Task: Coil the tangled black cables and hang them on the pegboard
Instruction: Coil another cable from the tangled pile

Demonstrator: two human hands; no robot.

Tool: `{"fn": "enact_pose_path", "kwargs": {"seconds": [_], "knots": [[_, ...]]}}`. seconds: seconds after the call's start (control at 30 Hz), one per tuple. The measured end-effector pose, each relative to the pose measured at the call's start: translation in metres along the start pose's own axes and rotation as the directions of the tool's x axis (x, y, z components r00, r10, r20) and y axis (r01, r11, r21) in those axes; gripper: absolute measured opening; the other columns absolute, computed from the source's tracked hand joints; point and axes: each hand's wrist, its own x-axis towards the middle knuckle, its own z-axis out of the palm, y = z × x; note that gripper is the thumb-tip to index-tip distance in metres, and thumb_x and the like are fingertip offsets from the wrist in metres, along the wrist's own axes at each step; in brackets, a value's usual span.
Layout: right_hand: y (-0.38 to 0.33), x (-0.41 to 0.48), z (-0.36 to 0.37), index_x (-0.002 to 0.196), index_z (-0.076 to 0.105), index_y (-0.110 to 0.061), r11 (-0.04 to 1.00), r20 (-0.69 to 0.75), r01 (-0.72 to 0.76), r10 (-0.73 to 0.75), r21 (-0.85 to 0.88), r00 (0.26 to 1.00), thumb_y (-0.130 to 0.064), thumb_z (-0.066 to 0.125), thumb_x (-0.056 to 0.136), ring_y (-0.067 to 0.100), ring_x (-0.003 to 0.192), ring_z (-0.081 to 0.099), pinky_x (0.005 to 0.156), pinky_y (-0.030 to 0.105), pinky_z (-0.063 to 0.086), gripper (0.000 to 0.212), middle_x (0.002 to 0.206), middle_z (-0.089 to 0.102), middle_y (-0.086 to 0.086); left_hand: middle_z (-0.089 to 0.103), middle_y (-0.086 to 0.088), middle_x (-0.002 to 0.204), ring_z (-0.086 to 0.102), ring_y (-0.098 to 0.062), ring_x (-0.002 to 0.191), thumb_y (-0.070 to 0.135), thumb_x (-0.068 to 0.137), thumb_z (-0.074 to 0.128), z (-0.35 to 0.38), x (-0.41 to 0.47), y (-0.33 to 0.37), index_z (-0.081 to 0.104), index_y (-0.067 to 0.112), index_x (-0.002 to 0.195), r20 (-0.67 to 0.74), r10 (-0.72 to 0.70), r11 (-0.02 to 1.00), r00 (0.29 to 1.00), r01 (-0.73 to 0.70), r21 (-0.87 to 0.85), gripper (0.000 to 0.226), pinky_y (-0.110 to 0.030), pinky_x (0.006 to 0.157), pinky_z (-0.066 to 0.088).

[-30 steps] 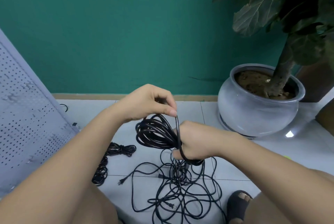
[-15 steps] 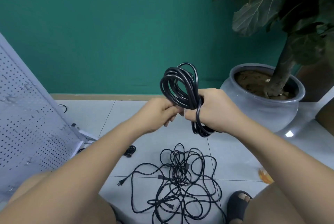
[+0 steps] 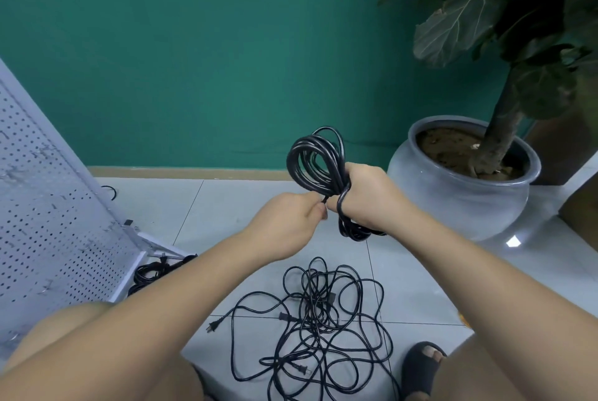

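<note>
The right hand gripped the coiled black cable at its middle, and the left hand pinched its loose end. The cable seemed light, springy and rather slippery.

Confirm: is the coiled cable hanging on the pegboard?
No, the right hand grips the coiled cable in mid-air, away from the pegboard.

Brightness: pretty even, soft indoor light, nothing blown out
Glare: one small white hotspot on the glossy floor tiles just beside the pot
Shadows: faint, but the plant leaves go really dark
Pegboard: flat grey, evenly lit
Distortion: wide-angle stretch, bottom corners look oversized
Sharpness: slightly soft all over
</note>
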Motion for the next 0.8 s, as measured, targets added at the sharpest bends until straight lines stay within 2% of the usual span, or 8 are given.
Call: {"fn": "enact_pose_path", "kwargs": {"seconds": [0.1,0.17,0.23,0.3,0.43,0.6,0.7,0.8], "knots": [[-0.006,-0.003,0.010,0.100,0.055,-0.015,0.993,-0.057,0.036,-0.043,-0.112,0.997,-0.033,0.058,0.082,0.031,0.076,0.062,0.067,0.041,0.057,0.025,0.081,0.066,0.005,0.065,0.002,0.086,0.059,-0.021,0.085,0.061,0.107,0.041,-0.007,0.002,0.008,0.066,0.014,0.093,0.013,-0.109,0.952,0.994,0.108,-0.285,0.055,-0.036,0.076,0.046],[-0.010,-0.005,0.013,0.100,0.046,-0.013,0.984,-0.067,0.034,-0.047,-0.174,0.997,-0.023,0.056,0.086,0.026,0.068,0.053,0.060,0.041,0.047,0.020,0.079,0.058,0.005,0.056,0.005,0.072,0.051,-0.019,0.068,0.076,0.101,0.041,-0.007,0.004,0.009,0.055,0.012,0.080,-0.039,-0.139,0.953,0.989,0.123,-0.278,0.069,-0.038,0.064,0.039],[-0.013,-0.008,0.013,0.102,0.042,-0.013,0.984,-0.038,0.057,-0.065,-0.170,0.997,-0.024,0.061,0.092,0.026,0.069,0.054,0.060,0.041,0.043,0.024,0.080,0.057,0.004,0.047,0.003,0.065,0.041,-0.019,0.060,0.075,0.100,0.045,-0.006,0.004,0.007,0.052,0.009,0.077,-0.072,-0.157,0.962,0.985,0.137,-0.236,0.071,-0.036,0.058,0.031],[-0.012,-0.010,0.011,0.111,0.044,-0.015,0.991,0.036,0.103,-0.100,-0.083,0.994,-0.036,0.073,0.091,0.030,0.083,0.063,0.069,0.042,0.051,0.041,0.091,0.063,0.003,0.051,0.004,0.064,0.044,-0.018,0.060,0.072,0.100,0.049,-0.009,0.006,0.000,0.063,0.006,0.083,-0.104,-0.155,0.961,0.982,0.125,-0.247,0.070,-0.036,0.057,0.031],[-0.014,-0.017,0.000,0.131,0.046,-0.026,0.989,0.138,0.137,-0.142,0.047,0.980,-0.048,0.090,0.077,0.009,0.089,0.066,0.073,0.031,0.054,0.073,0.098,0.069,-0.010,0.056,0.010,0.066,0.045,-0.012,0.063,0.075,0.087,0.068,-0.021,0.009,-0.008,0.074,0.018,0.082,-0.139,-0.160,0.879,0.977,0.077,-0.471,0.058,-0.034,0.062,0.032],[-0.019,-0.017,-0.005,0.104,0.065,-0.026,0.945,-0.056,0.005,0.014,0.327,0.998,-0.045,0.095,0.068,0.007,0.079,0.069,0.071,0.028,0.057,0.050,0.087,0.075,-0.008,0.047,0.003,0.065,0.037,-0.014,0.061,0.068,0.090,0.072,-0.029,0.012,-0.002,0.071,0.012,0.079,-0.213,-0.158,0.822,0.964,0.009,-0.569,0.057,-0.035,0.062,0.028],[-0.016,-0.017,0.000,0.093,0.072,-0.010,0.806,0.069,-0.067,0.032,0.589,0.997,-0.020,0.092,0.077,0.012,0.068,0.065,0.069,0.032,0.055,0.028,0.077,0.073,0.000,0.050,0.002,0.065,0.039,-0.014,0.061,0.065,0.089,0.076,-0.032,0.014,0.000,0.072,0.013,0.077,-0.239,-0.142,0.826,0.960,-0.018,-0.563,0.054,-0.034,0.062,0.029],[-0.011,-0.016,0.007,0.102,0.073,-0.010,0.731,0.118,-0.078,-0.003,0.678,0.993,-0.009,0.087,0.078,0.017,0.075,0.065,0.072,0.038,0.054,0.028,0.087,0.072,0.017,0.049,0.010,0.059,0.039,-0.011,0.056,0.065,0.090,0.074,-0.033,0.013,-0.001,0.074,0.019,0.077,-0.238,-0.109,0.859,0.965,-0.029,-0.510,0.047,-0.032,0.059,0.031]]}}
